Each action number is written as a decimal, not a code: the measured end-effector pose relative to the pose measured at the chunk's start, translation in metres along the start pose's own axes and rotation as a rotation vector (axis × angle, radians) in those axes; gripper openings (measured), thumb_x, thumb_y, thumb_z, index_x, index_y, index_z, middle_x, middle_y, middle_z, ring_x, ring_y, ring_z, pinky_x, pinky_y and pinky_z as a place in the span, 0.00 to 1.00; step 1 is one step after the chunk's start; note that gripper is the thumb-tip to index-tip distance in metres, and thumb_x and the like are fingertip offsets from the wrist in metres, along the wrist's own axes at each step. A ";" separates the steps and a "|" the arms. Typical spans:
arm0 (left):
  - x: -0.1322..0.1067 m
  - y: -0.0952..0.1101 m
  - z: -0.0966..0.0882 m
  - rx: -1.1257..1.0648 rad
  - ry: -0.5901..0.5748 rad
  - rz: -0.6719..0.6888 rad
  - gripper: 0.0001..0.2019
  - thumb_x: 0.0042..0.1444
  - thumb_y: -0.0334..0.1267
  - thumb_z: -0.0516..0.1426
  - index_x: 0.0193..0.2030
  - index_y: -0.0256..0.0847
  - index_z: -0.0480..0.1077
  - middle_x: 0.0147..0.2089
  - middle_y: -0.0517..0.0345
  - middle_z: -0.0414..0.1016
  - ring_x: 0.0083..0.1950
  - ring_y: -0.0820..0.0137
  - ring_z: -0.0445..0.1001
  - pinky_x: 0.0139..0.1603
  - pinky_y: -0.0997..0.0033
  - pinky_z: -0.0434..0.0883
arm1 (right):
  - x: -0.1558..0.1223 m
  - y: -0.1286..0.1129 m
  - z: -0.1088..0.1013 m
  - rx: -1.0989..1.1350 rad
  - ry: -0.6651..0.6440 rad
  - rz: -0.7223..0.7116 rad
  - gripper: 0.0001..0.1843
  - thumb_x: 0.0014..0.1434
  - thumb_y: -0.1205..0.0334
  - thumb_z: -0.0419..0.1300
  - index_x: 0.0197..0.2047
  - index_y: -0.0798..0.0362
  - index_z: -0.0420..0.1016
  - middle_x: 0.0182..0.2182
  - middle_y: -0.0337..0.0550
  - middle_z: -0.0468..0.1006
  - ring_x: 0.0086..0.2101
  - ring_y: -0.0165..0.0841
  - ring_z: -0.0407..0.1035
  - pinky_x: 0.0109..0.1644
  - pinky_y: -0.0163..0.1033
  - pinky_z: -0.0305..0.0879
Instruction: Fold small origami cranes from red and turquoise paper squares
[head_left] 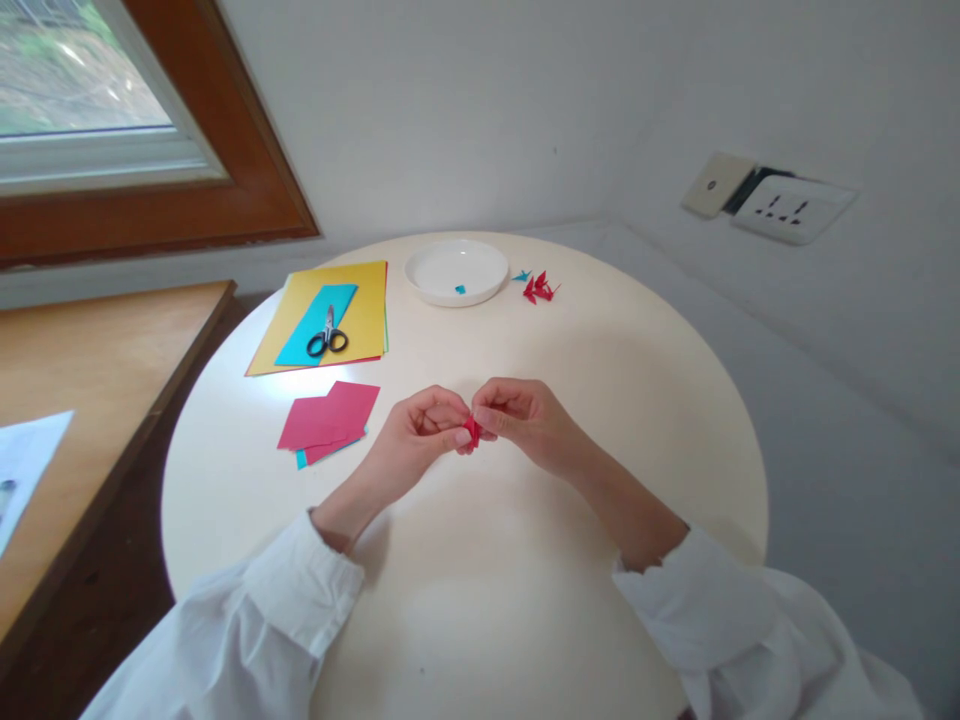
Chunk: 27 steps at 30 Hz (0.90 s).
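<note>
Between my two hands is a small piece of folded red paper (472,432), pinched over the middle of the round table. My left hand (426,425) is closed on its left side, thumb in front. Closed on its right edge is my right hand (521,418), thumb and fingertips together. Fingers cover much of the paper, so its exact shape is hidden. Left of my left hand lie red paper squares (330,420) with a blue one partly underneath. Small folded red paper cranes (540,288) and a blue one (522,276) sit at the far side.
A white plate (457,245) holding a tiny blue paper piece (460,289) stands at the back of the white table (465,620). Black-handled scissors (328,340) rest on a blue sheet (304,335) over yellow paper (371,300). A wooden desk (97,350) is at left, walls behind and right.
</note>
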<state>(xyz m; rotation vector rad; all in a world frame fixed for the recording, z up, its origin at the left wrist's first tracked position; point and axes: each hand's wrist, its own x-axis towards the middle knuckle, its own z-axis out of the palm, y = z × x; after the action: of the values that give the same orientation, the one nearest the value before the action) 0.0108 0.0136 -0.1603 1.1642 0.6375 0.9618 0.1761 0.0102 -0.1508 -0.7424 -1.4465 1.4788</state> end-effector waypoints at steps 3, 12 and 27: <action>0.000 0.001 0.000 -0.014 -0.020 -0.010 0.12 0.41 0.41 0.68 0.28 0.39 0.71 0.23 0.60 0.75 0.25 0.74 0.72 0.28 0.74 0.69 | 0.000 0.003 -0.001 0.014 -0.011 0.001 0.12 0.53 0.55 0.63 0.26 0.55 0.70 0.19 0.33 0.68 0.22 0.24 0.61 0.28 0.33 0.59; 0.001 0.000 -0.003 -0.009 -0.040 -0.049 0.11 0.41 0.38 0.68 0.26 0.38 0.70 0.23 0.60 0.74 0.26 0.74 0.72 0.29 0.73 0.68 | -0.001 -0.001 -0.002 -0.087 -0.015 0.035 0.08 0.54 0.61 0.59 0.26 0.55 0.71 0.20 0.35 0.70 0.23 0.24 0.61 0.28 0.33 0.57; 0.004 -0.006 -0.003 0.306 0.289 0.017 0.14 0.48 0.43 0.62 0.23 0.38 0.64 0.19 0.66 0.66 0.23 0.78 0.66 0.26 0.77 0.63 | 0.003 0.011 0.002 -0.414 0.322 -0.220 0.05 0.52 0.64 0.59 0.26 0.52 0.71 0.26 0.39 0.73 0.30 0.29 0.68 0.34 0.36 0.64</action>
<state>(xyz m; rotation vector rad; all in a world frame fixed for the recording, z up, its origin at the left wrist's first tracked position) 0.0122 0.0182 -0.1662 1.3100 1.0361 1.0834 0.1716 0.0129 -0.1605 -0.9851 -1.5387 0.8544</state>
